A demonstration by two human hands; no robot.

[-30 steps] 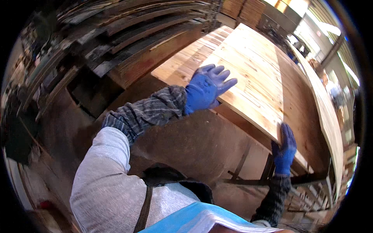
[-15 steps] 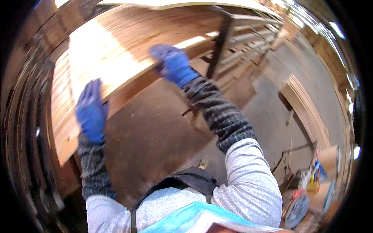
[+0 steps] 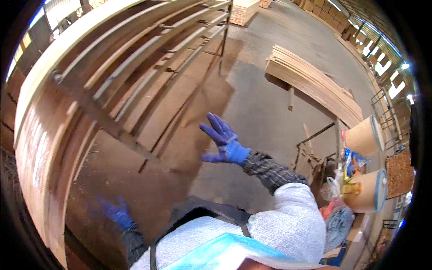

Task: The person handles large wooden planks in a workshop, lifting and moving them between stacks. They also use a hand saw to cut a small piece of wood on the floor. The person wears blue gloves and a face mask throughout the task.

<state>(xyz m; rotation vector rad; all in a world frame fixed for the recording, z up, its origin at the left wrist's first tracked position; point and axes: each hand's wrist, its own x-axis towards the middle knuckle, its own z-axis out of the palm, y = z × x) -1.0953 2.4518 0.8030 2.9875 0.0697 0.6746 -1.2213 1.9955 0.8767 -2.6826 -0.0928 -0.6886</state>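
Note:
My right hand (image 3: 226,145), in a blue work glove, hovers over the floor with its fingers spread and nothing in them. Low on the left, my left hand (image 3: 118,212) wears a matching glove. Motion blurs it, but its fingers look apart and hold nothing. Left of both hands stands a metal rack (image 3: 103,117) with several long bars. Wide wooden boards (image 3: 38,157) rest on it, the nearest one beside my left hand but apart from it.
A stack of long planks (image 3: 310,83) lies on the floor to the right. Farther right, a table bears two round tan drums (image 3: 366,191), plastic bags and a grey bundle (image 3: 338,227). More stacked lumber (image 3: 243,11) stands at the far end.
Both hands have come off the wooden board, the left dropping lower and the right opening out. The view has swung to the right, bringing more of the rack and floor into sight.

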